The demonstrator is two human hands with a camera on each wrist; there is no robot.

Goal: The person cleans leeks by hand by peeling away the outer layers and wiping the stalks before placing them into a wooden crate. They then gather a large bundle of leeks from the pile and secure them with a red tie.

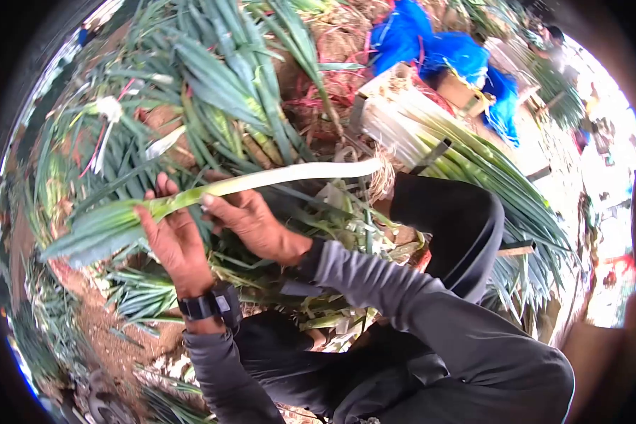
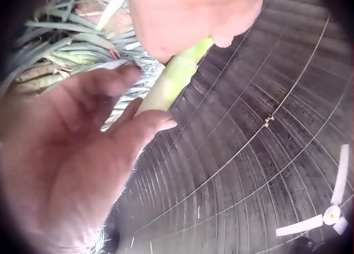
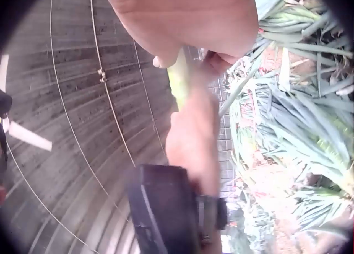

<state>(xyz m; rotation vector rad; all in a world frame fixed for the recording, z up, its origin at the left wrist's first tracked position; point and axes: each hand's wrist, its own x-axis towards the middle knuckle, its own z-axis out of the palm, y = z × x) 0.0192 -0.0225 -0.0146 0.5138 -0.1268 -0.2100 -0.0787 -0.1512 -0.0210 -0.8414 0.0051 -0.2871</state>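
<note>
A long leek [image 1: 297,174] lies across both hands in the head view, its white shank and roots to the right and its green leaves to the left. My left hand [image 1: 179,244] holds it near the leaf base, thumb on the near side and fingers behind. Just right of it, my right hand [image 1: 258,226] grips the pale green part of the shank, thumb on top. The left wrist view shows the left palm [image 2: 72,154] facing the camera, with the thumb against the leek [image 2: 171,85]. Most of the right fingers are hidden.
Loose leeks [image 1: 226,63] cover the ground ahead and to the left. At the right, trimmed leeks [image 1: 417,127] lie stacked in a rack, near blue netting [image 1: 466,56]. The person's bent knee [image 1: 459,226] is between the hands and the rack. Leaf scraps lie below the hands.
</note>
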